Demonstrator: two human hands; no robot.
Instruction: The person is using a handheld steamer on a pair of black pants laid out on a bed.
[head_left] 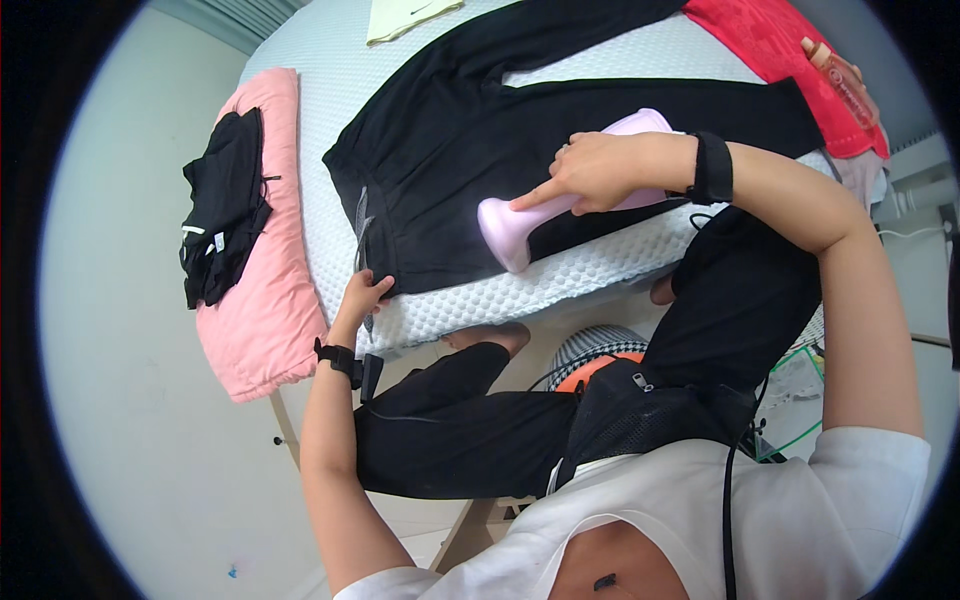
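Black trousers (440,190) lie spread on a white quilted bed, waistband toward the left and legs running to the right. My right hand (600,175) is wrapped round a pale pink handheld garment steamer (505,235), its index finger stretched along the neck. The steamer's head rests on or just over the trousers close to the bed's near edge; contact is hard to tell. At the waistband's near corner, my left hand (365,295) pinches the black cloth. A grey strip (363,225), perhaps the waistband's inner lining, shows beside it.
A folded pink quilt (275,270) with a black garment (225,210) on it lies at the bed's left. Cream cloth (410,15) is at the far edge. Far right are a red cloth (760,45) and a pinkish clear bottle (840,80). The white mattress (450,315) ends near my knees.
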